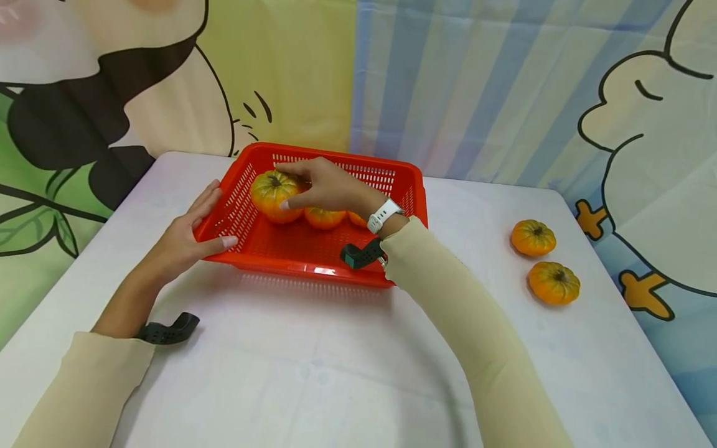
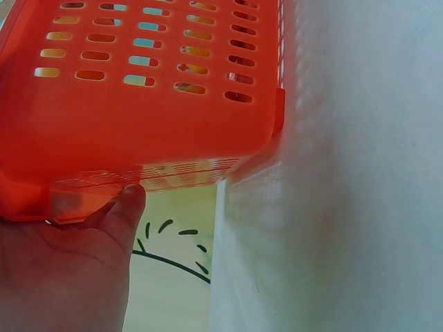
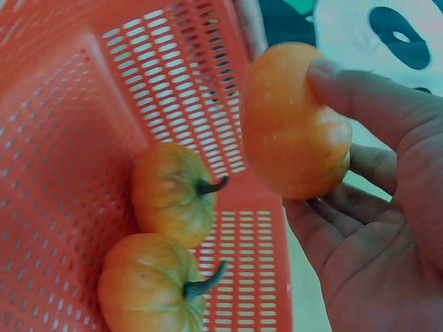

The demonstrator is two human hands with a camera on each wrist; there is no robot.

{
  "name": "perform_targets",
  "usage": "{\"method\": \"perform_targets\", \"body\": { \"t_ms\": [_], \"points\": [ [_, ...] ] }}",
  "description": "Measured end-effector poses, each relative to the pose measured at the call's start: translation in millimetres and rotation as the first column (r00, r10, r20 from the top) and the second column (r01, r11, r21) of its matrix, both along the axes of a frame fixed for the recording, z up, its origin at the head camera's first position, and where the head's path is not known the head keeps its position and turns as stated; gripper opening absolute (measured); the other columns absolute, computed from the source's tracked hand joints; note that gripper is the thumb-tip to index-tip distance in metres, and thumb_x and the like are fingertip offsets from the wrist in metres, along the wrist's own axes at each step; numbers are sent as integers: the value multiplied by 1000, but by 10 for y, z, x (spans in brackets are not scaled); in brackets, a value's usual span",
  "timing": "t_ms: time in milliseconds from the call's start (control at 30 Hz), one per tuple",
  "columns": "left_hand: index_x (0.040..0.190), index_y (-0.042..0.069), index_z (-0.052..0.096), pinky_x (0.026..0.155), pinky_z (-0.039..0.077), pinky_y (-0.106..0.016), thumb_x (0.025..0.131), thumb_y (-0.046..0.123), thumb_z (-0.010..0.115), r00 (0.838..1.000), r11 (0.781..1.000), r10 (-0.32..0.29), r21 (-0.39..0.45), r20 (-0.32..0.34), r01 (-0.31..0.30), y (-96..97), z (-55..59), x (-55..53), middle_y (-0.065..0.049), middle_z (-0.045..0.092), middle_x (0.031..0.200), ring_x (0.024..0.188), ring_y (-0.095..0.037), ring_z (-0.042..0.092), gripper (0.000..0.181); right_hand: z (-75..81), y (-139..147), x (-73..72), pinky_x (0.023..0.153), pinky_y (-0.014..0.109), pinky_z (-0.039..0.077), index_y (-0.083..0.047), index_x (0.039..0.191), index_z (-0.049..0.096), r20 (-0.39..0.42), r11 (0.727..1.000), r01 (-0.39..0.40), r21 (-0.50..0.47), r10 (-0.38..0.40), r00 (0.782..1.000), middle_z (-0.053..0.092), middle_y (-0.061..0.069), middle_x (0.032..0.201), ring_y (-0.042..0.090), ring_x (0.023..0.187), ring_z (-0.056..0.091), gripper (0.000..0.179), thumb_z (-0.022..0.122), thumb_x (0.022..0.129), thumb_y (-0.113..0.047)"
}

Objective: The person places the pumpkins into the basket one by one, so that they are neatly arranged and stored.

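In the head view, the right hand (image 1: 330, 186) grips a ribbed mini pumpkin (image 1: 274, 198) by its sides, at about nine o'clock within the red perforated basket (image 1: 313, 272); whether it touches the floor I cannot tell. The left hand (image 1: 182, 235) holds the rim towards eight o'clock, thumb over the corner. Two loose pumpkins (image 1: 533, 238) rest on the white table at three o'clock.

In the left wrist view, that hand meets the outer wall; a light, even brace should prevent skidding without flexing the plastic.

In the right wrist view, two stemmed pumpkins (image 3: 173, 197) lie at seven to eight o'clock from the gripped one; gentle lowering, clear of their stems, would avoid knocks.
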State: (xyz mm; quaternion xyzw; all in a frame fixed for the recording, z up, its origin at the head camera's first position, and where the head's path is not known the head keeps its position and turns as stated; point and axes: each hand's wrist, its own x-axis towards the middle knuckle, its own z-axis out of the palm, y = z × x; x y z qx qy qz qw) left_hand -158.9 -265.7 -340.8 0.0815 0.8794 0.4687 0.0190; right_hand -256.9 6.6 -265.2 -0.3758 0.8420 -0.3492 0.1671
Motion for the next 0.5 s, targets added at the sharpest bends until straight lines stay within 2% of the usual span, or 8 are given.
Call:
{"method": "perform_targets", "body": {
  "t_ms": [200, 500],
  "points": [
    [156, 32, 12, 91, 45, -41, 85, 26, 73, 1000, 1000, 3, 9, 9, -3, -7, -4, -7, 21, 3, 159, 147, -21, 11, 94, -109, -80, 38, 94, 17, 41, -10, 144, 49, 9, 990, -101, 101, 100, 995, 58, -1, 131, 10, 111, 53, 66, 76, 86, -26],
    [156, 31, 12, 91, 45, -38, 85, 26, 73, 1000, 1000, -1, 13, 2, 1, -1, -20, -19, 20, 4, 160, 147, -22, 12, 93, -115, -95, 6, 95, 18, 41, -11, 144, 50, 22, 979, -139, 147, 137, 990, 58, -3, 131, 9, 112, 53, 67, 78, 84, -27]
  ]
}}
